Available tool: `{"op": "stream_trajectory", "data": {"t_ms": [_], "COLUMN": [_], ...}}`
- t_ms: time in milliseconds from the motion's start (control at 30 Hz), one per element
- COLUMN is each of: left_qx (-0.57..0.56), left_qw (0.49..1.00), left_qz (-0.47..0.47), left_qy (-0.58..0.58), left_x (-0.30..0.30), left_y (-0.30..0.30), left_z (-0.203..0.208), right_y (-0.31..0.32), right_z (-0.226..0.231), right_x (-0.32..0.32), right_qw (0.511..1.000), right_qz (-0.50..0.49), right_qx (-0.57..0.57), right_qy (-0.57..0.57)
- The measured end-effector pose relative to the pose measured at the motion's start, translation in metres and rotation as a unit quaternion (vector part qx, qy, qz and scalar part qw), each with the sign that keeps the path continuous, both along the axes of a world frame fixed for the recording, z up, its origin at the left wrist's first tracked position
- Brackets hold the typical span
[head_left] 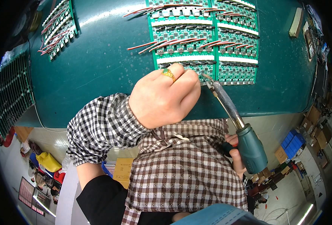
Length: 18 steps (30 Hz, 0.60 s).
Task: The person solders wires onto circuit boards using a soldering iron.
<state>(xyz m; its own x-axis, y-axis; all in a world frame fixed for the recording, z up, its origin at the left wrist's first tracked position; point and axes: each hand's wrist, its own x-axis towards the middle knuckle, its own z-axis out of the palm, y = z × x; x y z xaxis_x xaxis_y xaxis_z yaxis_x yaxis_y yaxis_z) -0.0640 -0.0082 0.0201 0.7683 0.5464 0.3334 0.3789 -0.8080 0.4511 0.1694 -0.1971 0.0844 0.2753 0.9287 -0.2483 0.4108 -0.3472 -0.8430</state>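
A large panel of green circuit boards (pixel 235 48) lies on the dark green table, with white strips and rows of red, white and black wires (pixel 181 42) across it. My left hand (pixel 166 95), wearing a gold ring with a green stone, is closed at the panel's near edge. Its fingertips are turned down and hidden, so whatever they pinch cannot be made out. To the right, my right hand (pixel 238 159) grips a soldering iron (pixel 252 148) by its green handle, partly hidden behind it. The iron's tip is at the near edge of the panel, just right of my left hand.
A second wired circuit board (pixel 59 30) lies at the table's (pixel 91 48) far left. Beyond the left edge stand more green boards (pixel 12 93). A pale block (pixel 296 22) sits at the far right. Blue bins (pixel 293 144) and a cardboard box (pixel 123 170) are below table height.
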Motion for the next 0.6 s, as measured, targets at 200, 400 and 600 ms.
{"op": "stream_trajectory", "data": {"t_ms": [200, 400, 600], "left_qx": [0.011, 0.026, 0.042], "left_qw": [1.000, 1.000, 0.999], "left_qz": [0.006, 0.013, 0.016], "left_qy": [0.004, 0.004, 0.009], "left_x": [0.0009, 0.0011, 0.0011], "left_y": [-0.0016, -0.0021, -0.0037], "left_z": [-0.0005, -0.0013, -0.0025], "right_y": [0.0014, 0.0046, 0.0031], "right_z": [-0.0003, 0.0003, -0.0016], "right_x": [-0.0024, -0.0016, -0.0018], "right_qw": [0.999, 1.000, 1.000], "right_qz": [-0.026, 0.003, 0.000], "right_qx": [0.001, 0.008, 0.014], "right_qy": [0.027, 0.017, 0.018]}}
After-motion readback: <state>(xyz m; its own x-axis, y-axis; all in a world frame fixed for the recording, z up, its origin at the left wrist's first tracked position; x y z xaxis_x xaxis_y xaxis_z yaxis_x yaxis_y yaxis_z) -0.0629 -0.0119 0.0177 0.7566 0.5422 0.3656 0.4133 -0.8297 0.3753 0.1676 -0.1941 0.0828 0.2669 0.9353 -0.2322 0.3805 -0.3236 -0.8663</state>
